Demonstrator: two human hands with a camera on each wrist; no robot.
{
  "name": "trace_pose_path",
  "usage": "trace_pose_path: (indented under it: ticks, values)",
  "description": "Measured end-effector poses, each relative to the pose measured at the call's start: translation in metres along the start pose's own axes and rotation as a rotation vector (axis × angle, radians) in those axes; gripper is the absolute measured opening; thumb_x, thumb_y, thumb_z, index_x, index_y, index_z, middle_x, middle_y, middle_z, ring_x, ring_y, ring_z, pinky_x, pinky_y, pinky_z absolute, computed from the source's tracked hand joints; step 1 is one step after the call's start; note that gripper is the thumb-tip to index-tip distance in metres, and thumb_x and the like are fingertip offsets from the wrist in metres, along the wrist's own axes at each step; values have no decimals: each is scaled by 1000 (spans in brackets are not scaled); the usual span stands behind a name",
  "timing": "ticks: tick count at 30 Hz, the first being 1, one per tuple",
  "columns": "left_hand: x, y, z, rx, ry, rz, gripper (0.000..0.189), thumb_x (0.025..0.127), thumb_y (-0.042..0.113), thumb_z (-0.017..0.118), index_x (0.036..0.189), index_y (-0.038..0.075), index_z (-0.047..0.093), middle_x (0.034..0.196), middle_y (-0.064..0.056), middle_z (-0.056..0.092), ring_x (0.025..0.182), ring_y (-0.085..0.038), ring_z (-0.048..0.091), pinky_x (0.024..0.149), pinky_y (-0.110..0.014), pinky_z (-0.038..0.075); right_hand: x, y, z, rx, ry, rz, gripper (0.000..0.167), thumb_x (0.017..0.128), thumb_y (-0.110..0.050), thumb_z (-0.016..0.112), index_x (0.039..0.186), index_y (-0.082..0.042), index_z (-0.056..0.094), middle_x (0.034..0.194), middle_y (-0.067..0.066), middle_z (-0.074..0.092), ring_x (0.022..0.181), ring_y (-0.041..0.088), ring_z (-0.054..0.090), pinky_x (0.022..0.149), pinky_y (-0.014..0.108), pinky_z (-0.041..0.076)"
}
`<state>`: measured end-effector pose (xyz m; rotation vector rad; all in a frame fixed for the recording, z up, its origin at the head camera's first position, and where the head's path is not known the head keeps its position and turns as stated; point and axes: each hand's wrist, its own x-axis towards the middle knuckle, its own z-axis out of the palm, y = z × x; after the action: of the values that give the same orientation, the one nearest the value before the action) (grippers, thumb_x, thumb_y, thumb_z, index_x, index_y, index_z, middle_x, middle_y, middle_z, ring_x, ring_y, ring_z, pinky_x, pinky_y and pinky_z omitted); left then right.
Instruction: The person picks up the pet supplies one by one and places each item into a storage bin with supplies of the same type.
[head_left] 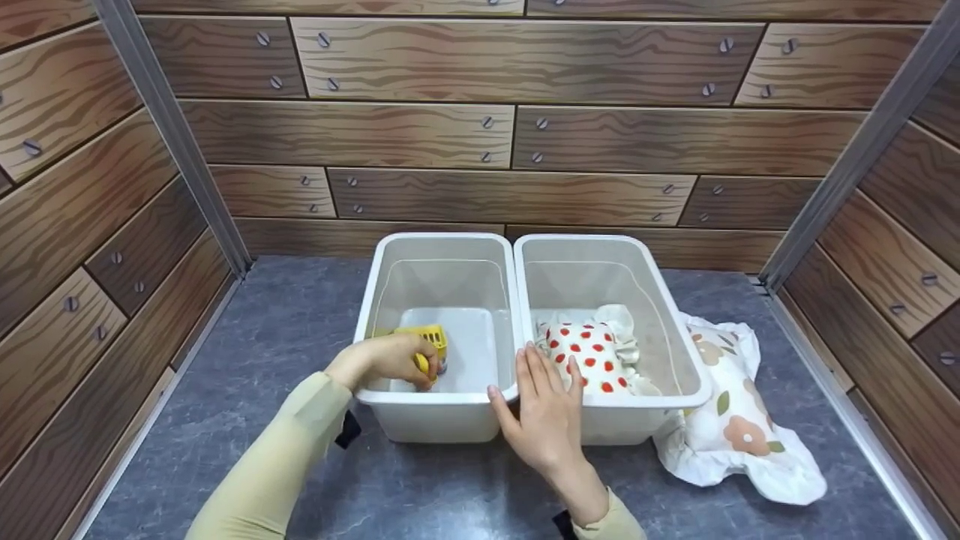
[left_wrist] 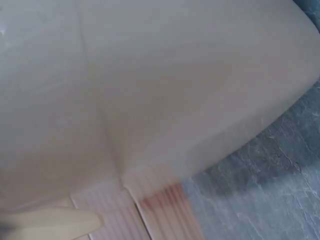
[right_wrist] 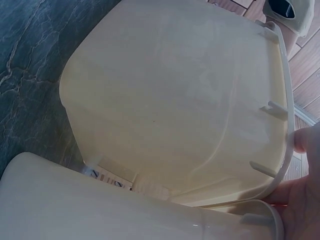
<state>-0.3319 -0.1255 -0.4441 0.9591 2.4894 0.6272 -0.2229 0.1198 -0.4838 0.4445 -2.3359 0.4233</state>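
My left hand [head_left: 397, 358] reaches over the front left rim of the left white bin [head_left: 369, 315] and grips a yellow slotted scoop [head_left: 431, 339] inside it. Part of the scoop is hidden behind the fingers. My right hand [head_left: 546, 420] rests with straight, spread fingers on the front rims where both bins meet. In the right wrist view the thumb of that hand [right_wrist: 302, 190] touches the left bin's rim. A small white cushion [head_left: 589, 352] with red strawberry-like spots and a ruffled edge lies in the right white bin [head_left: 667, 330], just beyond my right fingers.
A white pillow [head_left: 731, 412] with flowers and leaves leans against the right bin's outer side. Both bins stand side by side on a grey marbled floor [head_left: 300, 330]. Wood-patterned walls [head_left: 480, 135] with metal corner posts enclose the back and sides.
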Motion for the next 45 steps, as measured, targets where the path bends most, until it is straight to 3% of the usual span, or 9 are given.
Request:
trace_pose_path:
  ticks: [3, 7, 11, 15, 21, 29, 32, 38, 45]
  values:
    - [0, -1, 0, -74, -40, -31, 17, 81, 10, 74, 97, 10, 69, 98, 3, 66, 92, -15, 58, 82, -29, 48, 0, -1, 0, 5, -4, 0, 61, 94, -45, 56, 126, 6, 61, 132, 21, 59, 125, 36, 53, 109, 62, 21]
    - [0, 2, 0, -173, -198, -109, 32, 84, 4, 65, 117, 6, 65, 120, -7, 64, 106, -20, 57, 85, -35, 53, -1, -1, -1, 7, -15, 3, 61, 94, -45, 56, 127, 6, 61, 133, 21, 58, 125, 36, 53, 109, 62, 20]
    - [2, 5, -1, -178, -345, -193, 46, 85, 1, 54, 130, 7, 58, 135, -8, 56, 115, -22, 54, 90, -44, 53, -3, -2, -2, 6, -30, 8, 61, 93, -44, 57, 127, 6, 60, 134, 22, 57, 126, 36, 52, 110, 63, 20]
    - [3, 5, -1, -183, -392, -241, 54, 85, -1, 48, 138, 10, 53, 140, -5, 53, 122, -25, 52, 96, -50, 50, -3, -1, -4, 8, -30, 9, 61, 93, -43, 58, 127, 7, 60, 134, 22, 57, 126, 36, 52, 109, 63, 19]
    - [3, 6, -2, -221, -373, -273, 58, 86, -4, 47, 139, 17, 52, 143, -11, 50, 128, -27, 49, 95, -49, 50, -2, -1, -4, -1, -16, 3, 61, 93, -44, 57, 127, 6, 60, 134, 21, 58, 125, 36, 53, 108, 63, 21]
    - [4, 3, -1, -279, -347, -273, 53, 89, -4, 48, 140, 11, 50, 145, -19, 46, 132, -31, 45, 99, -51, 47, -1, 0, -2, -4, -15, 3, 61, 93, -45, 57, 127, 6, 61, 133, 21, 58, 124, 36, 54, 108, 63, 21]
    - [5, 1, -1, -290, -293, -249, 53, 88, -3, 48, 139, 8, 51, 143, -20, 48, 129, -31, 48, 98, -50, 47, 0, 0, -1, -5, -15, 2, 61, 93, -44, 57, 127, 6, 61, 133, 21, 59, 123, 37, 54, 108, 63, 21]
    - [4, 2, -2, -398, -128, -164, 43, 91, 5, 52, 134, 6, 56, 136, -20, 55, 121, -29, 54, 93, -44, 50, 1, 0, -1, -6, -17, 2, 61, 93, -44, 57, 127, 7, 60, 133, 22, 58, 124, 37, 54, 109, 62, 20]
    - [0, 6, -4, -380, -70, -123, 38, 93, 10, 55, 131, 7, 58, 130, -18, 59, 109, -22, 57, 77, -29, 49, 2, -1, -3, -9, -49, 18, 61, 92, -43, 58, 129, 6, 59, 135, 21, 57, 125, 37, 53, 110, 62, 19]
